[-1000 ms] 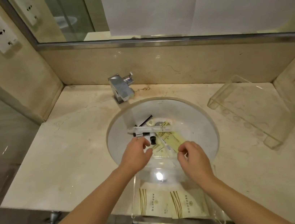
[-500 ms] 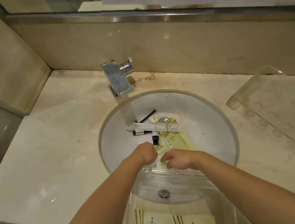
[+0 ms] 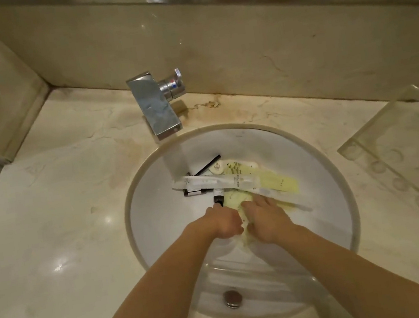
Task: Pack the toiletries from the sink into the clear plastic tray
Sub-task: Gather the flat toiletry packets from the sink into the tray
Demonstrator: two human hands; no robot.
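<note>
Two hands are down in the sink [image 3: 160, 236] at once, meeting over the pale yellow sachets [image 3: 273, 179] that lie with the rest of the toiletries against the far slope of the bowl. The left hand [image 3: 223, 224] has its fingers curled under, close to a small black-capped bottle [image 3: 218, 198], though whether its grip has closed on anything I cannot tell. The right hand [image 3: 266, 218] lies with fingers fairly straight, pressing a sachet rather than pinching it.

The step in hand looks like the gathering of the next items; a long white tube [image 3: 211, 182] and a black comb [image 3: 207, 164] wait untouched behind. The clear tray [image 3: 245, 269] sits at the near edge of the sink (only its faint front wall and a striped packet at the bottom of the picture show).

Next, I judge, comes a firm pinch and a short lift back towards the body. The faucet [image 3: 155, 107] overhangs the far rim, so upward room is better near the drain [image 3: 232, 298]. A second clear holder [image 3: 404, 158] lies on the table to the right, well apart.
</note>
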